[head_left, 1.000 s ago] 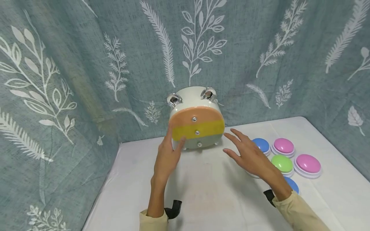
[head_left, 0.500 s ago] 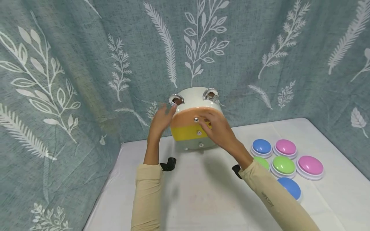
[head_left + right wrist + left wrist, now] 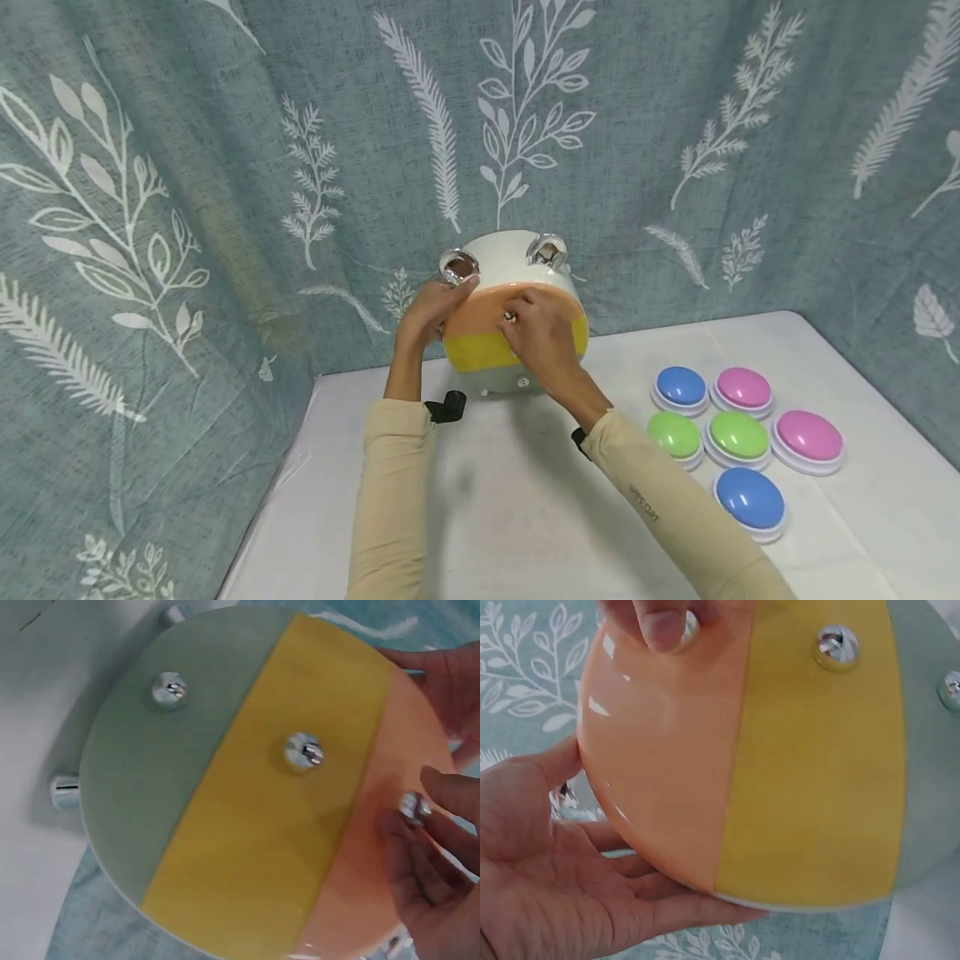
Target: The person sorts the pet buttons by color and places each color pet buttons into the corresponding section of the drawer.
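Note:
A rounded mini chest of drawers [image 3: 480,352] stands at the back of the table. Its front has an orange drawer [image 3: 656,750] on top, a yellow drawer [image 3: 814,780] in the middle and a grey-green drawer [image 3: 157,772] at the bottom. My left hand [image 3: 427,312] holds the chest's upper left side, thumb near its top edge and fingers along the curved wall. With thumb and fingers, my right hand [image 3: 546,340] pinches the orange drawer's silver knob [image 3: 414,808]. All the drawers look flush with the front.
Two silver rings [image 3: 547,250] stick up from the chest's top. Several round push lights [image 3: 738,433] in blue, pink and green sit on the white-covered table [image 3: 510,508] at the right. A patterned teal curtain [image 3: 360,183] hangs close behind.
Both hands have reached forward to the chest. The left came against its upper left side. The right swung left from beside the chest and took hold of the top knob.

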A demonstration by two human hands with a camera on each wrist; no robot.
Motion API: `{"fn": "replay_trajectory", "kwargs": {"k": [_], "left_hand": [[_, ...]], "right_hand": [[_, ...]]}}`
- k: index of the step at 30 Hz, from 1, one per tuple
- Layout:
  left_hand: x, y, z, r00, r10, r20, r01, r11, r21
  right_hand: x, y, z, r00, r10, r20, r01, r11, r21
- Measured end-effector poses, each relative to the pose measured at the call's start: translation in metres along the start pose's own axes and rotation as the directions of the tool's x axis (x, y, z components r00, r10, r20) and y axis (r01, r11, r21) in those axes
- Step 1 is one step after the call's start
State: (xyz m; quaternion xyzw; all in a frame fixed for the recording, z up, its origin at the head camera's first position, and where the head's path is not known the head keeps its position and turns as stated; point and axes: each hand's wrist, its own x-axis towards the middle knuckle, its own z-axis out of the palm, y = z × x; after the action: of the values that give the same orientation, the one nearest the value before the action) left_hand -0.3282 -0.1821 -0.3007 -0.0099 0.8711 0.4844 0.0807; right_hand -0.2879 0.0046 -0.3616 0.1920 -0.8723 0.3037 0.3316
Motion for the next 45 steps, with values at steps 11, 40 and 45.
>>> {"fn": "replay_trajectory", "kwargs": {"k": [11,40,45], "left_hand": [[0.0,0.005,-0.003,0.998,-0.064,0.0,0.064,0.997,0.035],[0.002,-0.003,-0.004,0.993,-0.072,0.089,0.075,0.997,-0.026],[0.005,0.002,-0.007,0.991,-0.092,0.097,0.094,0.996,-0.012]], "right_hand": [[-0.003,-0.014,0.0,0.998,-0.022,-0.055,0.016,0.995,-0.102],[-0.061,-0.049,-0.037,0.997,-0.057,-0.042,0.051,0.991,-0.124],[-0.062,-0.05,-0.037,0.997,-0.058,-0.042,0.052,0.989,-0.136]]}}
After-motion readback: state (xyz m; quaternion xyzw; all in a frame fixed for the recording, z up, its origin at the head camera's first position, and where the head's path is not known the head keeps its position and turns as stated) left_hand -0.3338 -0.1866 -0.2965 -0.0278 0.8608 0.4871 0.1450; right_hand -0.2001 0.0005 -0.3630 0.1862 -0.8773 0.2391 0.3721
